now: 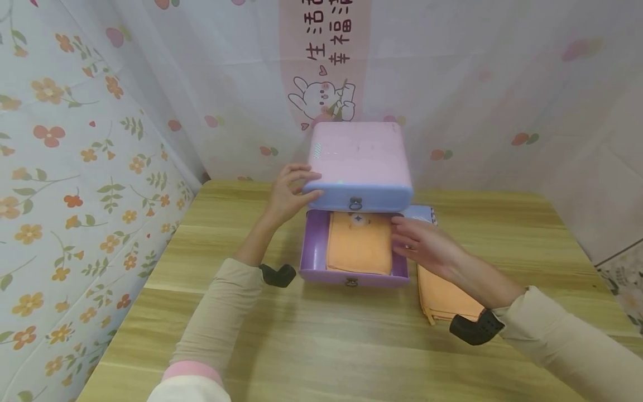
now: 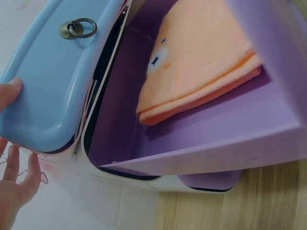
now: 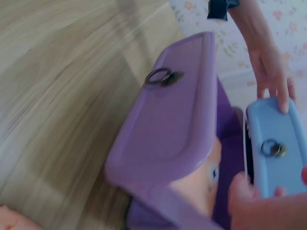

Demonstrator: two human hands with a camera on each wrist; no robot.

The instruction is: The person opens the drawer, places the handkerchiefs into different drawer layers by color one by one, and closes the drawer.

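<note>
A small two-drawer storage box with a pink top (image 1: 359, 151) stands at the back of the table. Its blue upper drawer (image 2: 53, 81) is closed. The purple lower drawer (image 3: 168, 110) is pulled out, with a folded orange towel (image 1: 359, 245) inside that has an embroidered face. My left hand (image 1: 288, 192) holds the box's upper left corner, thumb on the blue front and fingers along the side. My right hand (image 1: 427, 243) hovers at the drawer's right side, fingers extended close to the towel's edge and holding nothing. In the right wrist view it is blurred.
Right of the box, partly under my right forearm, lies another orange towel (image 1: 447, 296). A light blue cloth item (image 1: 421, 213) shows behind my right hand. Ring pulls (image 1: 355, 202) sit on the drawer fronts. A printed curtain (image 1: 241, 84) hangs behind the wooden table (image 1: 326, 340).
</note>
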